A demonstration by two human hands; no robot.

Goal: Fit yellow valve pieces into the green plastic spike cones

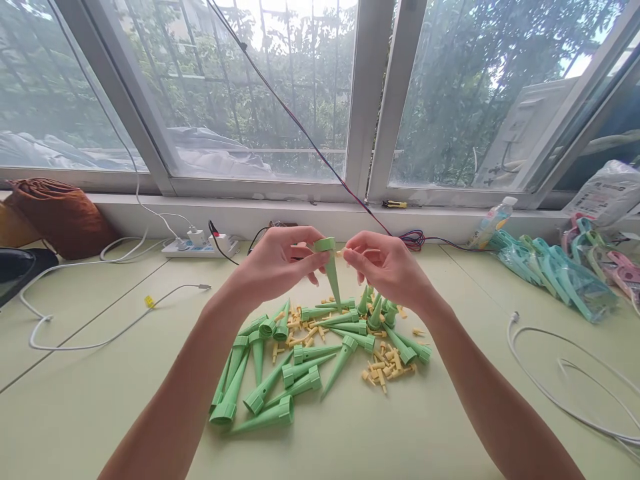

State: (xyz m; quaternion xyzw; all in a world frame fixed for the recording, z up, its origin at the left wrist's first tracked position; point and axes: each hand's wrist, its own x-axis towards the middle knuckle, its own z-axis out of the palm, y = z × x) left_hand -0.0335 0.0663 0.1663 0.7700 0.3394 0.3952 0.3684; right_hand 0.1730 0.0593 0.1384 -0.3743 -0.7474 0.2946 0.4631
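Observation:
My left hand [277, 267] pinches a green plastic watering spike [333, 277] near its wide capped end, tip pointing down. Facing it, my right hand [390, 267] grips a small yellow plastic valve piece [340, 253] between thumb and fingers, close to the spike's upper side; whether the two touch, I cannot tell. Below both hands, several more green spikes [270, 417] lie scattered on the table, and a few stand upright under my right hand. Among them are loose yellow valve pieces [387, 368].
A white power strip [200, 247] and white cables [100, 345] are at the left, near a brown bundle [63, 217]. At the right lie bagged pastel plastic hangers [560, 270], a bottle [494, 221] and a coiled white cable [530, 380]. A dark red-and-blue cable [320, 152] hangs before the window.

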